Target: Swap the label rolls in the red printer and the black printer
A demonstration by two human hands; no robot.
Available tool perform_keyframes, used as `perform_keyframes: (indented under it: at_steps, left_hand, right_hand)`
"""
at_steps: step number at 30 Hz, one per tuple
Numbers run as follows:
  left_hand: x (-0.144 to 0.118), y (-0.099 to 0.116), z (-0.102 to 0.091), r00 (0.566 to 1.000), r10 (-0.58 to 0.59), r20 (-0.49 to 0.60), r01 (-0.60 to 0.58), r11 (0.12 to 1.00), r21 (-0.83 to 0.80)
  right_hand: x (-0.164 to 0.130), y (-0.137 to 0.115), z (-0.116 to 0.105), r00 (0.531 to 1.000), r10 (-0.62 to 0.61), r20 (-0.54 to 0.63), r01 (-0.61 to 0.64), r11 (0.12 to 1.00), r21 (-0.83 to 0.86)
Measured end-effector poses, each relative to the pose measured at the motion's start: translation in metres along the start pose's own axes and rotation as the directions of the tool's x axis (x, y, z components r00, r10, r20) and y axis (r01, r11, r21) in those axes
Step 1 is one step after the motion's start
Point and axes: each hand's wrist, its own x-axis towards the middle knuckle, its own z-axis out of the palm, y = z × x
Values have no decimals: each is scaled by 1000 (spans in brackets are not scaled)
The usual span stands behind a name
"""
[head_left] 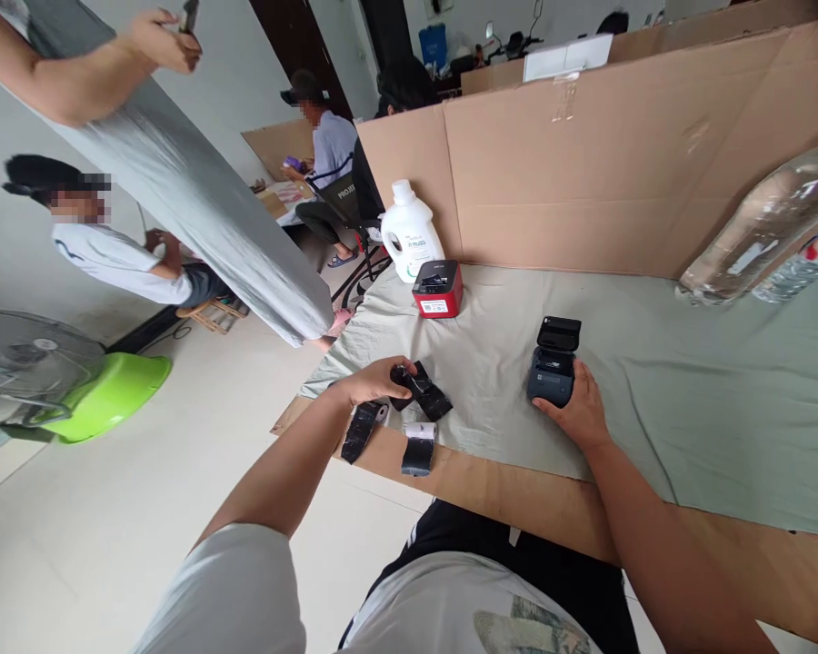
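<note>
My left hand (376, 380) is closed, its fingertips pinching a black-wrapped roll (402, 374) just over the table. Under and beside it lies a flat black strip (434, 400). Two small white paper rolls with black outer strips lie near the table's front edge: one roll (364, 427) left of the other roll (420, 447). My right hand (582, 407) grips the right side and front of a small dark label printer (553, 374), which stands on the cloth with its lid raised.
Behind sit a red and black box-shaped device (437, 291) and a white jug (410, 232). A cardboard panel (559, 173) walls off the back; large plastic bottles (756, 222) lean at right. A standing person (177, 163) and seated people are at left, near a fan (34, 363).
</note>
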Motion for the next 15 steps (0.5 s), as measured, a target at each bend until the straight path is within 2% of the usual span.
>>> perform_keyframes:
  at_steps: [1, 3, 6, 8, 10, 12, 15]
  left_hand:
    - [-2, 10, 1, 998, 63, 3, -62, 983, -174]
    - [1, 32, 16, 990, 138, -9, -127, 881, -456]
    - [25, 67, 65, 992, 122, -45, -119, 720, -684]
    - [49, 87, 107, 991, 85, -107, -136, 626, -768]
    - [73, 104, 147, 988, 23, -156, -141, 570, -810]
    - [91, 117, 177, 975, 0, -224, -185, 562, -806]
    - [104, 122, 204, 967, 39, -252, -222, 616, -756]
  right_hand:
    - [0, 0, 0, 1000, 2, 0, -2, 1000, -8]
    - [-1, -1, 1, 1000, -9, -3, 9, 1000, -13]
    - [-1, -3, -1, 998, -45, -33, 45, 999, -1]
    - [-1, -4, -5, 992, -84, -91, 84, 996, 4]
    - [-1, -6, -11, 971, -154, -182, 159, 987, 14]
    - [-1, -7, -19, 937, -237, -257, 255, 966, 36]
    - [0, -7, -28, 911, -288, -296, 330, 939, 101]
